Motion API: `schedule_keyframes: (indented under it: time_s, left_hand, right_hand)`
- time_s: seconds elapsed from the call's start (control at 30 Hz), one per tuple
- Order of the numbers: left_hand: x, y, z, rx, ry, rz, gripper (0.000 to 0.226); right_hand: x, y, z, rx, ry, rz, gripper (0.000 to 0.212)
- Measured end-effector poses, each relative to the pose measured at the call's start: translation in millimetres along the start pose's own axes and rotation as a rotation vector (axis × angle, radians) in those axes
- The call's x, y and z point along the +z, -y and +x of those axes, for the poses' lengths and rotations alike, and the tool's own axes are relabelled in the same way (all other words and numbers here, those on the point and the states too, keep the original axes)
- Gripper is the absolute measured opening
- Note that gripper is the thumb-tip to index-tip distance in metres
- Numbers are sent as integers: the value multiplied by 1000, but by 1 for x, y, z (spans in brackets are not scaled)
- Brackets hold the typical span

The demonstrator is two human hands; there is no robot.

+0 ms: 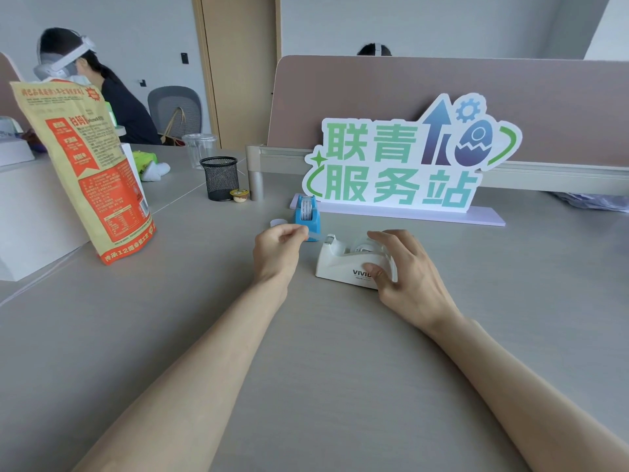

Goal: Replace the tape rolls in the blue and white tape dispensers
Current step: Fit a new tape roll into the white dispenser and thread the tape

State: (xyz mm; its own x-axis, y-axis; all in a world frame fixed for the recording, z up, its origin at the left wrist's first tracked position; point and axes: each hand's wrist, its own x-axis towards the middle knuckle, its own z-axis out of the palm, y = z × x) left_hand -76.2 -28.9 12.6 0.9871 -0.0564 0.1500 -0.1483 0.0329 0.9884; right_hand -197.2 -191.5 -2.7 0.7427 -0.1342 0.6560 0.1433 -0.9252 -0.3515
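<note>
The right hand (405,270) is gripping the rear of the white dispenser (343,264), thumb on its near side and fingers over the top, pinning it to the worktop (323,352) so it cannot slide. The left hand (277,248) is pinching what looks like a clear tape end (315,236) beside the cutter, probably to tension it. The blue dispenser (307,212) is standing just behind, already holding a roll.

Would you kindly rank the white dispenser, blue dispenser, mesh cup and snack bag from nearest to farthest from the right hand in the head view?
1. White dispenser, under the right hand.
2. Blue dispenser, behind-left.
3. Mesh cup, farther back-left.
4. Snack bag, far left.
</note>
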Motion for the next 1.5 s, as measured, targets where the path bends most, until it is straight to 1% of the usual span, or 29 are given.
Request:
schedule_keyframes:
  time_s: [0.33, 0.4, 0.57, 0.7, 0.8, 0.93, 1.03, 1.17, 1.3, 1.43, 1.5]
  left_hand:
    - [2, 3, 5, -22, 15, 21, 12]
    - [1, 3, 5, -22, 20, 37, 10]
    - [-1, 7, 5, 12, 72, 184, 9]
    - [1, 8, 4, 15, 148, 316, 10]
    - [1, 8, 6, 13, 193, 356, 5]
    - [0, 9, 8, -7, 242, 402, 10]
    - [-1, 9, 9, -11, 277, 442, 9]
    - [-1, 8, 10, -31, 284, 496, 8]
    - [-1, 7, 9, -42, 265, 541, 16]
    - [-1, 7, 7, -15, 266, 604, 21]
    - [-2, 7, 6, -5, 267, 596, 18]
  right_hand:
    - [0, -1, 0, -2, 2, -9, 46]
    - [0, -1, 0, -3, 3, -12, 46]
    - [-1, 0, 0, -6, 4, -11, 47]
    - [-1, -1, 0, -2, 8, -13, 47]
    - [-2, 0, -1, 2, 11, -11, 47]
    - [-2, 1, -1, 10, 11, -8, 47]
    - [-2, 1, -1, 9, 14, -5, 47]
    - [-2, 2, -1, 5, 14, -1, 48]
    - [-2, 2, -1, 8, 13, 4, 48]
    - [-2, 2, -1, 6, 10, 5, 47]
    - [-2, 1, -1, 12, 12, 9, 47]
